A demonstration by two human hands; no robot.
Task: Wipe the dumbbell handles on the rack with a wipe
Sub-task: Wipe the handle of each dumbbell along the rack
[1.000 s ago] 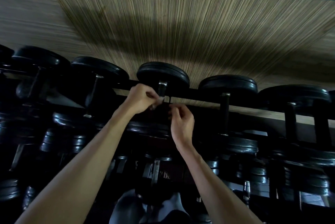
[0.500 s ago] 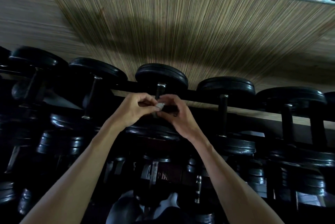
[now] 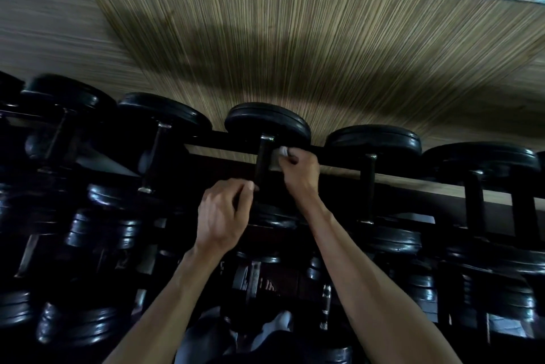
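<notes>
My right hand (image 3: 298, 170) pinches the small white crumpled wipe (image 3: 282, 152) against the dark steel handle (image 3: 263, 161) of the middle black dumbbell on the rack's top rail (image 3: 339, 160); my left hand (image 3: 222, 212) curls by the handle's near end, grip unclear. Wipe's limp, handle rigid, heavy. One wipe, five top-row dumbbells that I can count

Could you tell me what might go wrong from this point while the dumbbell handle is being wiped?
The small white wipe, pinched by the right hand, is bunched beside the dark handle of the middle black dumbbell, so it may miss much of the handle. The left hand sits near the lower weight plate; fingers could get pinched if the dumbbell rolls.
</notes>
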